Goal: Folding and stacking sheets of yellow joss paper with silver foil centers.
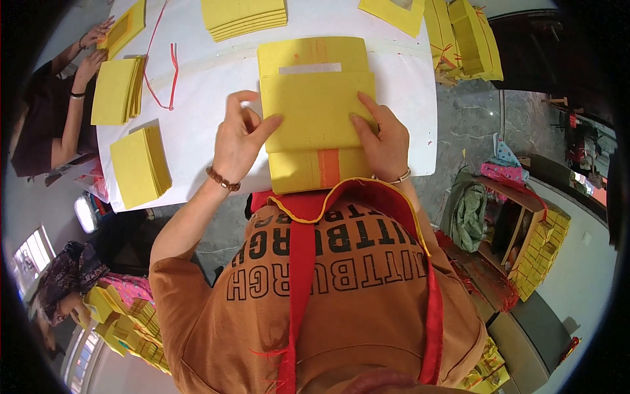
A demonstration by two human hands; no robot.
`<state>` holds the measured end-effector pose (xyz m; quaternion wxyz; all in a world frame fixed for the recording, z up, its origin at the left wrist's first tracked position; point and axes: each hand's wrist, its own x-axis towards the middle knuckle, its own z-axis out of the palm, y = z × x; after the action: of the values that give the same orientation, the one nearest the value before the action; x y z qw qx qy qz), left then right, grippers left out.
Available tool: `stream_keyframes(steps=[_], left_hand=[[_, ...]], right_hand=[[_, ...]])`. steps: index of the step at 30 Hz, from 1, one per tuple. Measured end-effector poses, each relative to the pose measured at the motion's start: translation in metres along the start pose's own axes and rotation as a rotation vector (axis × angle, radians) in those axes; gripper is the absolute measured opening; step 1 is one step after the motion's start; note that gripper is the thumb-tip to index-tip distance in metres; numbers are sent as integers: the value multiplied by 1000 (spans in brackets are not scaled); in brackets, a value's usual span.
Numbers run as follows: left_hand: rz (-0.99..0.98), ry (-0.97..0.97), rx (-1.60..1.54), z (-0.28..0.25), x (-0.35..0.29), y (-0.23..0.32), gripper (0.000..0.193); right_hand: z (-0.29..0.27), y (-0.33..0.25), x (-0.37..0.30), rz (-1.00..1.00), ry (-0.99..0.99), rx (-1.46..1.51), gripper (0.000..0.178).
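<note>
In front of me, at the near edge of the table, lies a stack of yellow paper pieces [318, 111], overlapping one another. The piece below shows an orange strip [329, 168], and the far one has a whitish patch [310, 67]. My right hand [387, 141] grips the stack's right edge, thumb and forefinger on its top face. At the left edge is my left hand [241, 134], its thumb tip touching the paper. Its forefinger is bent and stands apart from the thumb; the other fingers are curled and partly hidden.
Yellow paper stacks [139, 167] stand at the left of the white table [203, 144], near a red string [174, 75]. Another person's hands [92, 62] hold yellow paper at the far left. Tied yellow bundles [467, 39] sit far right. A wooden cabinet [518, 230] stands right.
</note>
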<state>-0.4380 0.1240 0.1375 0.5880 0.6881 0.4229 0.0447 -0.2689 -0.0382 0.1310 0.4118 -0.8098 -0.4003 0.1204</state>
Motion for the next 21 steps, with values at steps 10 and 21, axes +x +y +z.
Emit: stream_keyframes(steps=[10,21], left_hand=[[914,89,850,55,10,23,59],[916,121,1117,57,16,5,62]], right_hand=[[1,-2,2,-28,-6,-69,33],[11,-22,1,-560,-175,-468,59]])
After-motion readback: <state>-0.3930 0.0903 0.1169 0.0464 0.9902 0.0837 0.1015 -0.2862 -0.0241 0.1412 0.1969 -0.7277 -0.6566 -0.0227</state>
